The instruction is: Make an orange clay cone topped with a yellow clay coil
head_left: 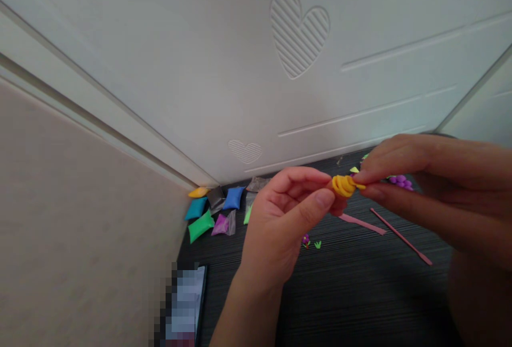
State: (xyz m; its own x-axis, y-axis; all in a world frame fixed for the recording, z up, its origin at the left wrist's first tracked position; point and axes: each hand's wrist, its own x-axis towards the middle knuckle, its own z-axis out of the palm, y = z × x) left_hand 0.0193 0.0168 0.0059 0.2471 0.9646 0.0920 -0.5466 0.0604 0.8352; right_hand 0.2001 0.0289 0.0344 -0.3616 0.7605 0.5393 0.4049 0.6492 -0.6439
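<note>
A small coiled piece of yellow modelling clay (343,186) is held up above the dark table, between both hands. My left hand (286,213) pinches its left side with thumb and fingers. On the right, my right hand (424,187) grips a thin yellow end between thumb and forefinger. Beneath the hands lie a flat pink clay tool (364,223) and a thin pink stick tool (402,237). Purple clay balls (400,182) sit in a cluster partly behind my right hand. Near my left wrist are a tiny purple clay piece (306,239) and a small green leaf-like piece (318,244).
Packets of coloured clay, among them a blue one (233,197), a green one (201,226) and a purple one (221,224), lie at the table's back left. A phone (186,304), partly pixelated, is at the left edge. White panels with embossed hearts (300,34) rise behind the dark table (352,293).
</note>
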